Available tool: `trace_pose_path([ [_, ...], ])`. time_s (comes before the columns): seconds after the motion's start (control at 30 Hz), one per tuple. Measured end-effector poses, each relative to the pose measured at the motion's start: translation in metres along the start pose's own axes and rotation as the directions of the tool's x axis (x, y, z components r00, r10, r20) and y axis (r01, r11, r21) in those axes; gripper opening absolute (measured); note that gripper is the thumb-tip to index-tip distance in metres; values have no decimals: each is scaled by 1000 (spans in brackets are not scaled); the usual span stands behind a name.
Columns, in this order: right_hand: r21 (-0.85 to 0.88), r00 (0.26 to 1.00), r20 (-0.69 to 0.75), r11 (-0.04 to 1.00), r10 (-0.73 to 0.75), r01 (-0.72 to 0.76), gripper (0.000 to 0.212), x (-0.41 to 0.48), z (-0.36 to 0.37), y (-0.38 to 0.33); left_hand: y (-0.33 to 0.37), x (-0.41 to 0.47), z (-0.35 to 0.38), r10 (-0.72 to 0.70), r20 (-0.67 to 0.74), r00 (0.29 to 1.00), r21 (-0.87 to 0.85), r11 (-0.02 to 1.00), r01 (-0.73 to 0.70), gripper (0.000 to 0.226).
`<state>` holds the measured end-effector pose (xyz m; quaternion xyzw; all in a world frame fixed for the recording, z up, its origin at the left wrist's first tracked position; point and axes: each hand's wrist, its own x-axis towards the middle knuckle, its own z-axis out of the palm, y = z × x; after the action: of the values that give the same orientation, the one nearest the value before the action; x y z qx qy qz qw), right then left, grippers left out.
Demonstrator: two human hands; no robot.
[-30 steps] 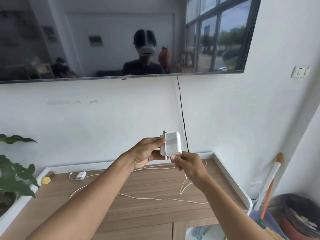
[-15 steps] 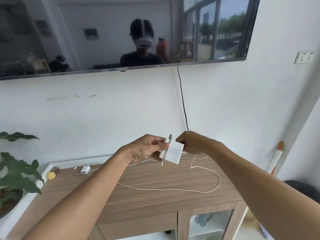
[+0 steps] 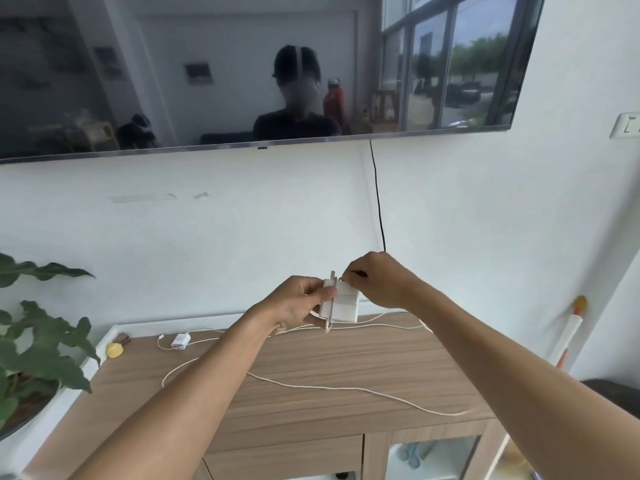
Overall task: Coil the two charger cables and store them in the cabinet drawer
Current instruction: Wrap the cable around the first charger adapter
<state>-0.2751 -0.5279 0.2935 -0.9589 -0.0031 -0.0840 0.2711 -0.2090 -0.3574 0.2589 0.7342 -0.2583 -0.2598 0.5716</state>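
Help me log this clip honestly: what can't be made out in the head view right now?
Head view only:
- Right hand: its curled fingers hide whether it pinches the cable above the charger brick.
- Wraps on the brick: left hand covers its near side.
- Cabinet drawer: cut off by the bottom edge and the left forearm.
- Small charger at left: too small to read its plug.

Two hands are in view, a left hand and a right hand. There are two white chargers: one larger charger brick and one small charger. White cable crosses the one desk in several strands; whether it is one cable or two cannot be told. Singly there are one black cord, one television, one potted plant, one small yellow object, one wall switch plate and one drawer front.
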Motion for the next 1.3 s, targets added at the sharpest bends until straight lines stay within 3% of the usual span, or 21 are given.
trace_pose_path([
  [0.07, 22, 998, -63, 999, -31, 32, 40, -2, 6, 0, 0, 3, 2, 5, -25, 1000, -28, 1000, -6, 27],
  [0.33, 45, 985, -169, 998, -38, 46, 28, -1, 19, 7, -3, 9, 3, 5, -36, 999, -49, 999, -7, 27],
  [0.5, -22, 968, -245, 998, -56, 52, 27, -6, 25, 5, -7, 13, 6, -13, -116, 993, -128, 992, -2, 30],
  [0.8, -25, 872, -477, 994, -108, 110, 23, -26, 58, 6, -7, 19, 17, -46, -214, 976, -220, 975, -3, 22],
  [1.03, -17, 827, -548, 990, -125, 139, 22, -44, 77, 12, 0, 18, 14, -110, -237, 965, -342, 940, 23, 31],
  [1.3, 161, 743, -669, 979, 17, 123, 8, -46, 86, 13, 6, 14, 19, -99, -218, 971, -389, 921, 6, 27],
])
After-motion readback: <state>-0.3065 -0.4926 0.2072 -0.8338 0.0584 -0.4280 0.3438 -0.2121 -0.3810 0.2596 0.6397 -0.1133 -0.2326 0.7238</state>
